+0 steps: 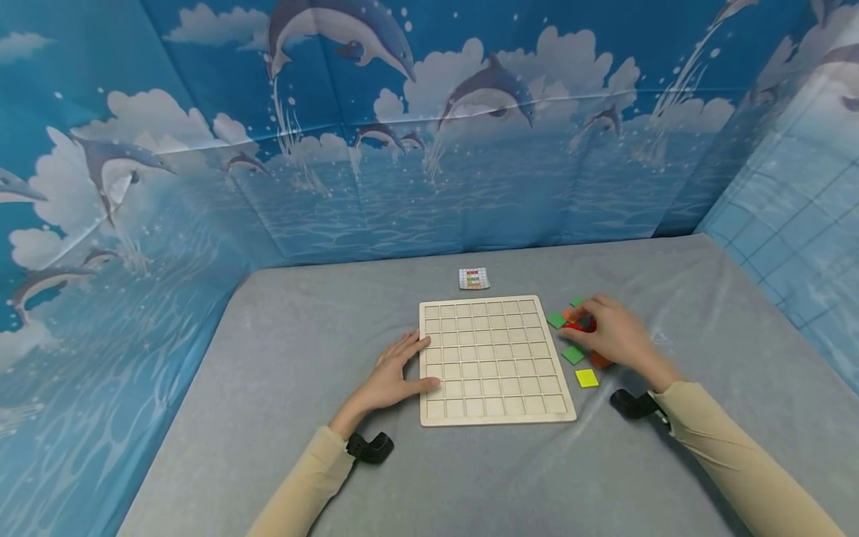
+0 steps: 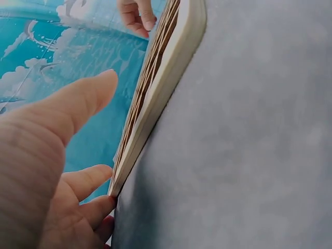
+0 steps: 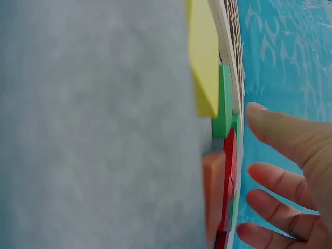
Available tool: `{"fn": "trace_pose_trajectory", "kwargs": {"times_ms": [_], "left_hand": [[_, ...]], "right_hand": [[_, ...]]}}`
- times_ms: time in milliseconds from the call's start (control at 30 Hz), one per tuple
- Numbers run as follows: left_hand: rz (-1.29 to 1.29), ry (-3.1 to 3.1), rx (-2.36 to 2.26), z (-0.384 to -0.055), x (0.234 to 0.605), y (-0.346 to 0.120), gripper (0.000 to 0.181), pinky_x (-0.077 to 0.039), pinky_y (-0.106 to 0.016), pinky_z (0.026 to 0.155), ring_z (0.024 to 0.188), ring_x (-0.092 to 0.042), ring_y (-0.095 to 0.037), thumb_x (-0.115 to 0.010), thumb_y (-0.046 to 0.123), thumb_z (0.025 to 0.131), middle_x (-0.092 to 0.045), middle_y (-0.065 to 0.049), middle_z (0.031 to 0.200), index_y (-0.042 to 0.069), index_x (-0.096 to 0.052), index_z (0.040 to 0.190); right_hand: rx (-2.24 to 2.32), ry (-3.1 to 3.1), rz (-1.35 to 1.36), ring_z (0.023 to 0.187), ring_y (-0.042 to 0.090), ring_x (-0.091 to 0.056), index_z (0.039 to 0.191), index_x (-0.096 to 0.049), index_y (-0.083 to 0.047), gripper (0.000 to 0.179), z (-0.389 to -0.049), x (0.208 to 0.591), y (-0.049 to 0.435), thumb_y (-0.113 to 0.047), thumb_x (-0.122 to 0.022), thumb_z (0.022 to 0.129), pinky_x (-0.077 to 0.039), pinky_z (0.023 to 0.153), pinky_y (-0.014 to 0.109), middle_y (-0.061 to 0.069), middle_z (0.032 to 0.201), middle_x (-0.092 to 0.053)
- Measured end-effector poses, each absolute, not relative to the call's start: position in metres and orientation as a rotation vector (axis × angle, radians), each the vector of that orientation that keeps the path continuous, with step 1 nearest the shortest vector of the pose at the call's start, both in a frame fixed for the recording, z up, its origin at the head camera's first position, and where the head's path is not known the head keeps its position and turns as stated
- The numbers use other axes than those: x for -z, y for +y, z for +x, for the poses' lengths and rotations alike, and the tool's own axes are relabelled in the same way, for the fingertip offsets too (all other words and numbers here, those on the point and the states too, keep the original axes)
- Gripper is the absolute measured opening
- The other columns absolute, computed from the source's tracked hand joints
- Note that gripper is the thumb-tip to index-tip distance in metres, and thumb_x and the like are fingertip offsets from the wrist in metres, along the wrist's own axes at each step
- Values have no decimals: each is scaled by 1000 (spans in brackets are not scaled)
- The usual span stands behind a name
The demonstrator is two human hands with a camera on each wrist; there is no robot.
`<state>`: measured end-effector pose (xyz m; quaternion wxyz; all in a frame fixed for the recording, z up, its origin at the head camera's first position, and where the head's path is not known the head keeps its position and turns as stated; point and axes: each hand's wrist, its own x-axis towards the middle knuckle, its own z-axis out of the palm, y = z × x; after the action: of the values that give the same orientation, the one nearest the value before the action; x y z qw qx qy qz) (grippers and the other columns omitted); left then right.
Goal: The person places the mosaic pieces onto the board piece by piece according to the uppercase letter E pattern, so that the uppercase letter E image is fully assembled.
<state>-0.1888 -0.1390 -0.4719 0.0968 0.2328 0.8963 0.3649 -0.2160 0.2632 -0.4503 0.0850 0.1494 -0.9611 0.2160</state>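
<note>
A light wooden board (image 1: 496, 362) with a grid of square cells lies flat on the grey cloth. My left hand (image 1: 397, 375) rests at its left edge, thumb and fingers spread and touching the rim. In the left wrist view, the fingertips meet the board's side (image 2: 150, 116). To the right of the board, my right hand (image 1: 617, 332) hovers over a loose group of coloured square tiles, among them a red tile (image 1: 584, 326), a green tile (image 1: 573, 354) and a yellow tile (image 1: 587, 378). Its thumb and fingers (image 3: 275, 205) stand apart, with nothing seen between them.
A small card (image 1: 474, 278) with a coloured grid pattern lies behind the board. An orange-brown tile (image 1: 600, 360) sits partly under the right hand. A blue dolphin-print curtain (image 1: 403, 194) hangs along the table's back and sides. Each wrist wears a black camera (image 1: 370, 448).
</note>
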Motion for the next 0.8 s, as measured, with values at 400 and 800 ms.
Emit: {"fn": "trace_pose_trajectory", "kwargs": {"times_ms": [400,800], "left_hand": [[757,2715,-988,-186,475,-138,86,-5,-50,110,143,-5,-22,-68,52,82,-13,-8,157,16,-30,150],[795,2745,-895,-186,476,-138,91,-4,-49,110,143,-4,-23,-68,56,81,-10,-8,157,17,-25,152]], "right_hand": [[-680,-2986,468,70,20,-49,91,-68,-2,25,-218,441,267,-22,-77,81,-41,61,36,6,83,-58],[-760,-3105,432,73,21,-53,94,-66,0,26,-223,439,268,-18,-78,80,-45,67,40,5,84,-61]]}}
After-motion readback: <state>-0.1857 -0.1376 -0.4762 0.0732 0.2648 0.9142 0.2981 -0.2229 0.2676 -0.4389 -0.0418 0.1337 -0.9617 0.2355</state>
